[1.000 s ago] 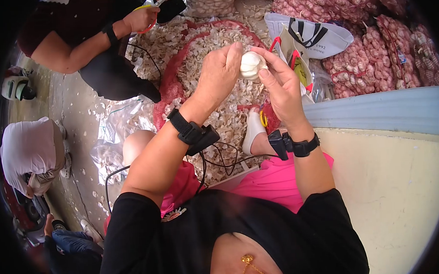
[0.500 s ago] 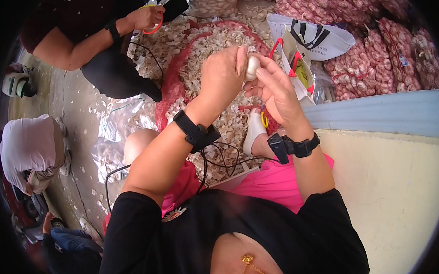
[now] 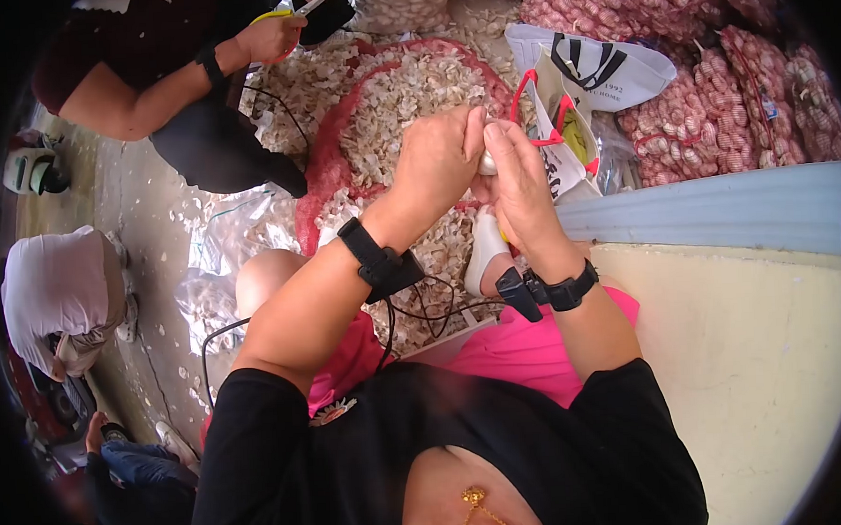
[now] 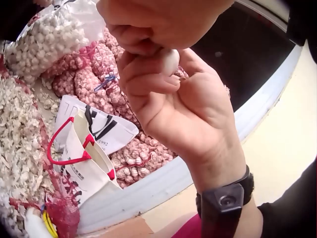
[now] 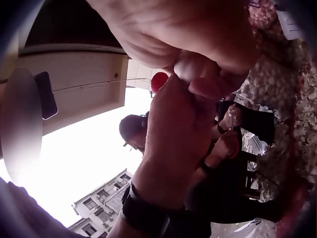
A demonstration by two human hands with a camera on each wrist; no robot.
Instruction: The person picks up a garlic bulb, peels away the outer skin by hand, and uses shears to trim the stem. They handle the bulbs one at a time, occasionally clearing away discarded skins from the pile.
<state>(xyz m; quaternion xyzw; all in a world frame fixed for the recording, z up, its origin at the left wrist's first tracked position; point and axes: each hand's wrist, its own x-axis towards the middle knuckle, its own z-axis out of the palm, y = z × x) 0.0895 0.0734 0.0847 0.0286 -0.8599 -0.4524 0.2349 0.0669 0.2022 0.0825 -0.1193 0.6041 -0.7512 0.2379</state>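
Observation:
A white garlic bulb is held between both hands above my lap, mostly hidden by fingers. My left hand pinches it from the left with curled fingers. My right hand wraps round it from the right. In the left wrist view the garlic bulb shows as a small white patch between the left hand above and the right hand below. The right wrist view shows the right hand against the left hand; the bulb is hidden there.
Below the hands lies a red mesh sack full of garlic skins. A white tote bag with red handles stands to the right, with stacked red net bags of garlic behind. Another person with scissors sits far left. A blue-grey ledge runs on the right.
Both hands have come down and nearer to me. The bulb, plainly visible a second ago, is now almost covered by the fingers closing round it.

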